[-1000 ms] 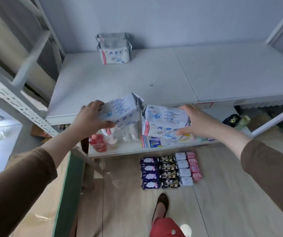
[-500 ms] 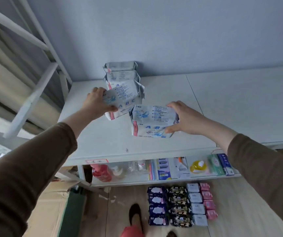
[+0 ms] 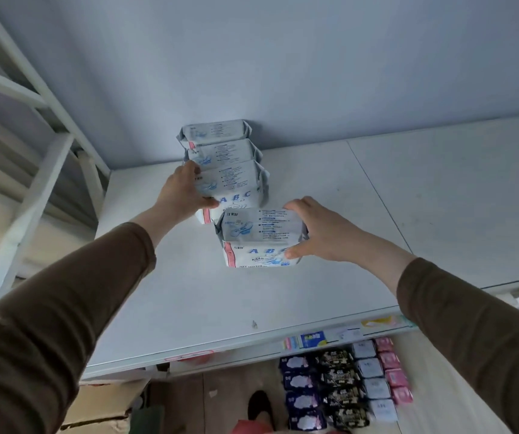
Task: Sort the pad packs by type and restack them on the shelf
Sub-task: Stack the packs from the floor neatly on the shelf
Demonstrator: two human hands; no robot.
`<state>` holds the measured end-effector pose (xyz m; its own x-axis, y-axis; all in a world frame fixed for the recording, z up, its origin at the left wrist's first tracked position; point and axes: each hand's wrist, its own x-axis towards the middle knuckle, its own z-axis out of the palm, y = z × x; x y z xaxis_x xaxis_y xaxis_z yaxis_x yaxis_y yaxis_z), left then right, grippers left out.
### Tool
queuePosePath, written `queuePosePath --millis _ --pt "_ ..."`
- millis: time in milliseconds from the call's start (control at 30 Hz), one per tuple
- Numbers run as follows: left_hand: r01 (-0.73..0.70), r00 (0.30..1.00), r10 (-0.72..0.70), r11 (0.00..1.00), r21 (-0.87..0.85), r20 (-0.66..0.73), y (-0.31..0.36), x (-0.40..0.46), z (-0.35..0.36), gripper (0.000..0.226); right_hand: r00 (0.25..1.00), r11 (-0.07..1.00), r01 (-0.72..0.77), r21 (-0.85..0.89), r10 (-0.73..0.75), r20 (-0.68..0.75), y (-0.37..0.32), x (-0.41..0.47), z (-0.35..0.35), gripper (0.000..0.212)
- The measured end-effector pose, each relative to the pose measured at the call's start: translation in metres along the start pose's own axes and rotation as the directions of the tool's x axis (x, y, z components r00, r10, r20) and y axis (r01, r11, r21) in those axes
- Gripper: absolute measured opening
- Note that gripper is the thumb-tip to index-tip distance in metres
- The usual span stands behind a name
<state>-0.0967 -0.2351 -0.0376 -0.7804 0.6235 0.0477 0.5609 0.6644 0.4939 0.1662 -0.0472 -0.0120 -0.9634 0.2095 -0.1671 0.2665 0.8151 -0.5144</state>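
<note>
Long brown sleeves cover both arms to the wrists.

Glossy crinkled plastic pad packs on a smooth matt white shelf; brown knit-cloth sleeves.

Four white ABC packs on the shelf; on the floor, four purple, four black, four white, four pink.

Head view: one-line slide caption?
Left hand and right hand each set a white ABC pack on the shelf.
</note>
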Motion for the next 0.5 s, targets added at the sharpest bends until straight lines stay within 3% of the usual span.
queuePosePath --millis 267,500 --pt "-0.057 0.998 0.057 0.998 -0.024 -0.001 -0.013 0.01 0.005 0.073 0.999 0.999 0.035 -0.029 -0.035 -0.009 -0.009 0.033 0.008 0.088" --pt "-0.044 0.992 0.055 0.995 -0.09 0.116 -0.042 -0.005 -0.022 0.087 0.995 0.992 0.077 -0.096 -0.083 -0.063 -0.027 0.06 0.018 0.091"
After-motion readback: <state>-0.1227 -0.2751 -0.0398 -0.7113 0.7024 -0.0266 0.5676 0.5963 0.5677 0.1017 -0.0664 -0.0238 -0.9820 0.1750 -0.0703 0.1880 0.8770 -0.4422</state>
